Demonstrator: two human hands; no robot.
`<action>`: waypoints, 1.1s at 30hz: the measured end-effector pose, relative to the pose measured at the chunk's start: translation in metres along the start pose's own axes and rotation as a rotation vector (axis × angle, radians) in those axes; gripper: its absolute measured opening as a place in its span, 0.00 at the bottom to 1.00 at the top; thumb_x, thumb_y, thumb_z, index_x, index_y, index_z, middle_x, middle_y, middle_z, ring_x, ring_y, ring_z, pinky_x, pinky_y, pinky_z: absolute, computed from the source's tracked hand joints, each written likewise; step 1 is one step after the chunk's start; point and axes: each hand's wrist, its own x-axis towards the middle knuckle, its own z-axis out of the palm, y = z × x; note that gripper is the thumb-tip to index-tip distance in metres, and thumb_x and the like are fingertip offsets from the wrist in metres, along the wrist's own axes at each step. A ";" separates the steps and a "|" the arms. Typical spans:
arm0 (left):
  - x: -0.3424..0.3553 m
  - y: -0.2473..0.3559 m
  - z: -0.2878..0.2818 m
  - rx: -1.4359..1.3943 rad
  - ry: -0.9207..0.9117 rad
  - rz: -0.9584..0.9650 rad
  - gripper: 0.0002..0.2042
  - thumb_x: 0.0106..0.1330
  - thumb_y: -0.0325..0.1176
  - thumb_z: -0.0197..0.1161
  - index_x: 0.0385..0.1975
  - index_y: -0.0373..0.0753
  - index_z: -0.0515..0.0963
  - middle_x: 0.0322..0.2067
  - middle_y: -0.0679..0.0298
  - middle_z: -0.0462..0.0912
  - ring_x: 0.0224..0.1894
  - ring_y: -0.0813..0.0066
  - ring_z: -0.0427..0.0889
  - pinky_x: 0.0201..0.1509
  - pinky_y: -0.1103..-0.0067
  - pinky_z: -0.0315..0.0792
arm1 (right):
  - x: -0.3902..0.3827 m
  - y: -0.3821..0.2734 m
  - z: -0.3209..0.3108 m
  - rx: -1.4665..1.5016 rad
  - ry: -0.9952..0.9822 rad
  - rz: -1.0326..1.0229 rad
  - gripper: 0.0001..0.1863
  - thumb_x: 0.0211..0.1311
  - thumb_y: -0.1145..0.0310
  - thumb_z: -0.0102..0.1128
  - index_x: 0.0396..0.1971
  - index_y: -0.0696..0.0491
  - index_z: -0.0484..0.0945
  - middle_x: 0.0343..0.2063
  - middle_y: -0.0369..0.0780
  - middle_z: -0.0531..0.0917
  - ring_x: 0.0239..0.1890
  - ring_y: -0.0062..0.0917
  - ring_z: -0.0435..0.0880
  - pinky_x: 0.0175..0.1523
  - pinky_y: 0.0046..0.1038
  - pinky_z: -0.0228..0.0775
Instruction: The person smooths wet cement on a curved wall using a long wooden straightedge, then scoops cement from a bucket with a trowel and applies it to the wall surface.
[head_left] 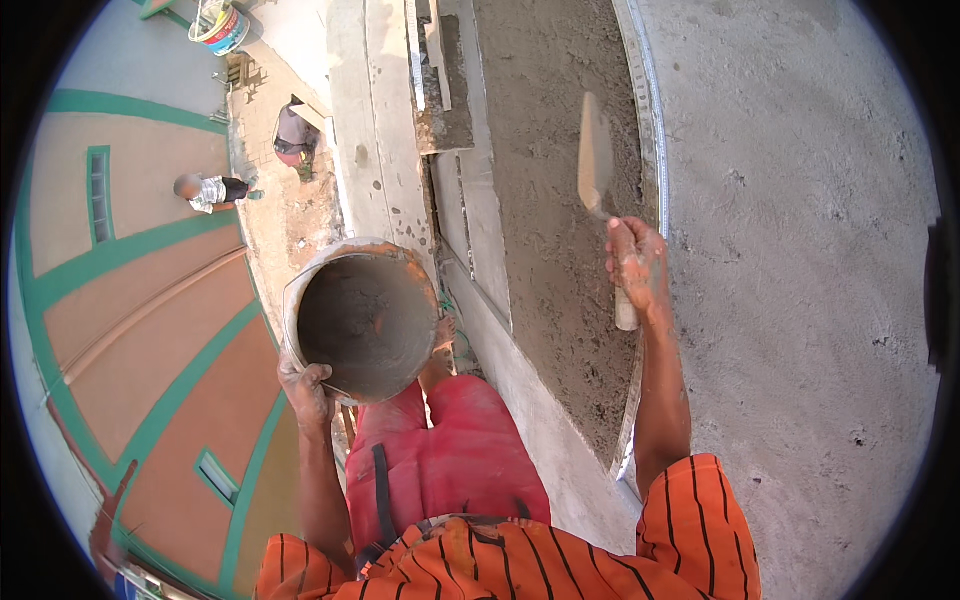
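Note:
My left hand (308, 388) grips the near rim of a round bucket (408, 262), thumb over the edge. Grey mortar residue coats the inside of the bucket, which tilts so that I look into it. In my right hand (640, 265) is a trowel (592, 165), its handle poking out below the fist and its blade pointing away from me. The blade is slightly blurred and is over a strip of wet, rough mortar (560, 120) on the wall. A long metal straight edge (655, 110) runs along the right side of that strip.
Rough grey plaster (790, 250) spreads at the right. A narrow ledge (375, 130) and a mortar-smeared board (445, 120) lie ahead. Down at the left are a person (215, 190), a dark sack-like heap (295, 135), a colourful bucket (222, 32) and a green-trimmed building (150, 300).

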 end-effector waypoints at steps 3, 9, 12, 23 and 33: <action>0.008 -0.008 -0.019 0.064 0.024 -0.028 0.38 0.37 0.18 0.46 0.60 0.28 0.63 0.47 0.56 0.76 0.44 0.70 0.79 0.49 0.79 0.75 | -0.019 0.018 -0.010 0.038 0.166 0.028 0.27 0.64 0.48 0.52 0.35 0.62 0.77 0.20 0.38 0.76 0.20 0.21 0.76 0.27 0.27 0.69; 0.017 -0.001 -0.016 0.194 0.013 -0.051 0.36 0.37 0.19 0.46 0.57 0.26 0.64 0.46 0.57 0.77 0.44 0.70 0.79 0.50 0.78 0.75 | 0.109 0.073 0.069 -0.201 0.266 -0.151 0.30 0.64 0.47 0.51 0.44 0.63 0.74 0.30 0.51 0.81 0.35 0.42 0.83 0.44 0.38 0.72; 0.013 0.006 -0.009 0.139 0.009 -0.048 0.37 0.36 0.20 0.46 0.58 0.26 0.64 0.46 0.57 0.77 0.45 0.69 0.78 0.52 0.78 0.74 | 0.110 0.063 0.077 -0.225 0.348 -0.111 0.27 0.65 0.49 0.51 0.46 0.63 0.73 0.37 0.55 0.82 0.43 0.48 0.81 0.48 0.42 0.69; 0.010 -0.014 -0.004 0.164 -0.044 -0.084 0.39 0.36 0.22 0.48 0.60 0.25 0.62 0.48 0.55 0.77 0.49 0.67 0.78 0.55 0.76 0.72 | -0.028 0.103 0.048 -0.078 0.490 -0.030 0.25 0.66 0.50 0.56 0.44 0.60 0.72 0.16 0.34 0.75 0.19 0.18 0.71 0.26 0.23 0.61; -0.003 -0.020 0.010 0.169 -0.074 -0.179 0.35 0.37 0.22 0.49 0.55 0.25 0.66 0.43 0.57 0.77 0.42 0.71 0.78 0.49 0.80 0.74 | -0.141 0.026 0.004 -0.057 0.147 0.007 0.21 0.58 0.58 0.65 0.42 0.59 0.77 0.25 0.41 0.82 0.28 0.26 0.81 0.38 0.27 0.72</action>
